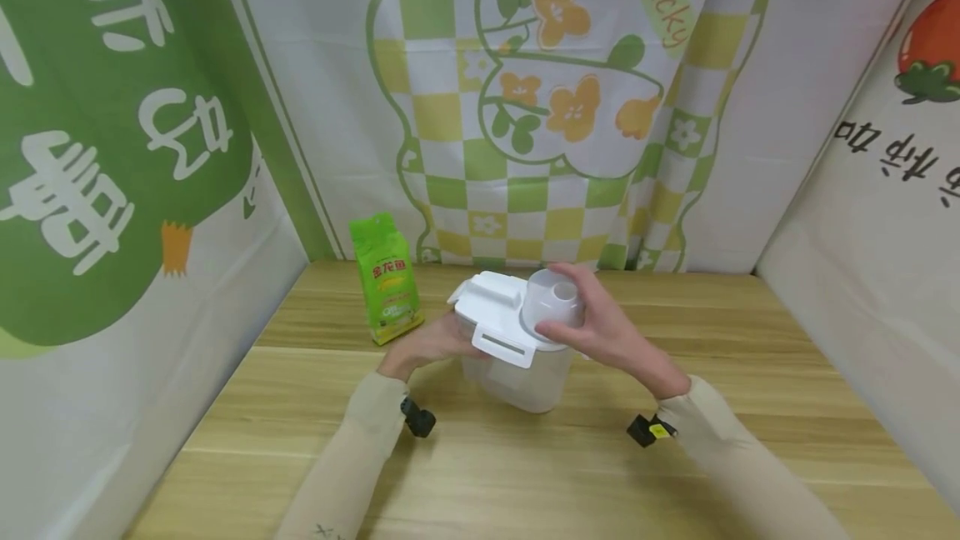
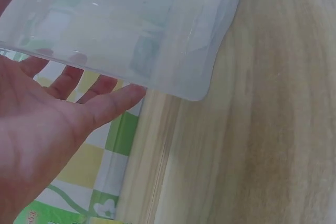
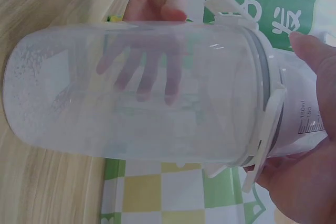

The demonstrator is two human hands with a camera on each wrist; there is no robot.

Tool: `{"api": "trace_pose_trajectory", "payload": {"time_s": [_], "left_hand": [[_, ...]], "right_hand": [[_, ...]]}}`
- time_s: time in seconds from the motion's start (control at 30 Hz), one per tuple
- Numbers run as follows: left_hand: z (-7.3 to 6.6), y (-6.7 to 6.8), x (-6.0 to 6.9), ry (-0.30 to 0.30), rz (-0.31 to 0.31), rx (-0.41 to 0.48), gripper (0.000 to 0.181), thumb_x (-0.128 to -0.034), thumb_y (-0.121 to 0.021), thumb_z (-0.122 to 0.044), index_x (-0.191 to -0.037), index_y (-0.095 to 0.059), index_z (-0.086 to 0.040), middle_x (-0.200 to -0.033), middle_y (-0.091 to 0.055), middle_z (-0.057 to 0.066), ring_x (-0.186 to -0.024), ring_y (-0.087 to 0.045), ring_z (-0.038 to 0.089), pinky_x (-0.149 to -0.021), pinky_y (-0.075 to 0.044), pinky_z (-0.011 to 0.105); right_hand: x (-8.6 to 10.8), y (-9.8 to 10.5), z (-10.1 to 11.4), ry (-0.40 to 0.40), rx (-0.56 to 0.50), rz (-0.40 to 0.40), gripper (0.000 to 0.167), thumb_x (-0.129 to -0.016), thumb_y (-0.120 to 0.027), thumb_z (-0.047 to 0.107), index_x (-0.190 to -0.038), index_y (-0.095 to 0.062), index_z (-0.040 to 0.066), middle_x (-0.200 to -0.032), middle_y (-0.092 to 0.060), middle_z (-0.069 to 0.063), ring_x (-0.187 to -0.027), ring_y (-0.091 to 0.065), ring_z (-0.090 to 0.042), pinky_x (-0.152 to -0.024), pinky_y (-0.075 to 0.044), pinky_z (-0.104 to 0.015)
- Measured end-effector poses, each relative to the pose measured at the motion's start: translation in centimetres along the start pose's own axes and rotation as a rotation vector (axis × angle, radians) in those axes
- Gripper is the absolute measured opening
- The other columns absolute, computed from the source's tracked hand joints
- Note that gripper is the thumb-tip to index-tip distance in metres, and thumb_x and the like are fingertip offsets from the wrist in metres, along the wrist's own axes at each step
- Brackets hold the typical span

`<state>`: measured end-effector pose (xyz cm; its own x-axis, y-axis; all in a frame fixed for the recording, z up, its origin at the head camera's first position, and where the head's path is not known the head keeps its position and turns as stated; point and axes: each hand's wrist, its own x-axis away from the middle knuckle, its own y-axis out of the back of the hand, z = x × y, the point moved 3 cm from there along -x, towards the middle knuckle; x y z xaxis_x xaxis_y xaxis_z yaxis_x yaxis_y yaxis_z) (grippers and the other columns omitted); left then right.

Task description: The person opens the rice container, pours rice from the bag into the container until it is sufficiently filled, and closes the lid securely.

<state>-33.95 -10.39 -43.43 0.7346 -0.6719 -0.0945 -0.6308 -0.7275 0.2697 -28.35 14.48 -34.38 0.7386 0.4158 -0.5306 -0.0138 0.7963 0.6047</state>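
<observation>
A clear plastic storage container (image 1: pixel 525 382) with a white lid (image 1: pixel 480 307) stands near the middle of the table. My left hand (image 1: pixel 442 340) holds its body from the left, its fingers spread along the far wall and visible through the plastic in the right wrist view. On the lid's right part sits a translucent measuring cup (image 1: pixel 540 307), which bears printed ml marks in the right wrist view. My right hand (image 1: pixel 600 323) grips this cup between thumb and fingers. The lid's latches (image 3: pixel 270 129) stand out from the body. No contents show inside the container.
A green packaged bag (image 1: pixel 388 282) with red lettering stands upright left of the container, close to my left hand. The wooden table (image 1: pixel 675 315) ends at a patterned curtain (image 1: pixel 525 215) behind. Printed cloths (image 1: pixel 112 215) hang on both sides.
</observation>
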Motion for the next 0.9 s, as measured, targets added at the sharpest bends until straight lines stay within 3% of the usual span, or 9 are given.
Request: {"api": "trace_pose_trajectory", "payload": {"time_s": [0.37,0.63,0.8,0.9], "left_hand": [[-0.3,-0.7,0.0,-0.001,-0.045,-0.081,0.094,-0.076,-0.085,-0.017,-0.15,-0.028,-0.027,-0.152,-0.037,0.001,-0.146,-0.026,0.025,-0.121,-0.016,0.053],[-0.5,-1.4,-0.2,-0.028,-0.038,-0.117,0.09,-0.0768,-0.083,-0.015,-0.147,-0.03,-0.028,-0.148,-0.041,-0.002,-0.141,-0.034,0.022,-0.119,-0.023,0.05],[-0.5,-1.7,-0.4,-0.07,-0.028,-0.119,0.094,-0.0772,-0.083,-0.014,-0.149,-0.024,-0.031,-0.148,-0.038,-0.001,-0.138,-0.036,0.021,-0.116,-0.03,0.046],[-0.5,-1.7,-0.2,-0.055,-0.043,-0.112,0.102,-0.0771,-0.084,-0.018,-0.15,-0.015,-0.032,-0.146,-0.037,0.004,-0.134,-0.04,0.026,-0.109,-0.04,0.044]], "right_hand": [[0.4,0.5,0.0,0.064,-0.028,-0.063,0.066,-0.073,-0.085,0.004,-0.13,-0.053,0.004,-0.128,-0.055,-0.016,-0.104,-0.055,-0.024,-0.077,-0.052,-0.027],[0.6,1.3,3.2,0.112,-0.043,-0.103,0.055,-0.072,-0.08,-0.007,-0.121,-0.054,-0.007,-0.12,-0.056,-0.023,-0.099,-0.055,-0.021,-0.074,-0.051,-0.024],[0.4,1.8,3.6,0.135,-0.057,-0.141,0.051,-0.074,-0.077,-0.009,-0.12,-0.054,-0.008,-0.119,-0.055,-0.024,-0.102,-0.053,-0.019,-0.071,-0.051,-0.025],[0.2,2.3,3.5,0.102,-0.059,-0.168,0.05,-0.076,-0.075,-0.008,-0.121,-0.053,-0.008,-0.121,-0.055,-0.024,-0.104,-0.052,-0.016,-0.072,-0.051,-0.026]]}}
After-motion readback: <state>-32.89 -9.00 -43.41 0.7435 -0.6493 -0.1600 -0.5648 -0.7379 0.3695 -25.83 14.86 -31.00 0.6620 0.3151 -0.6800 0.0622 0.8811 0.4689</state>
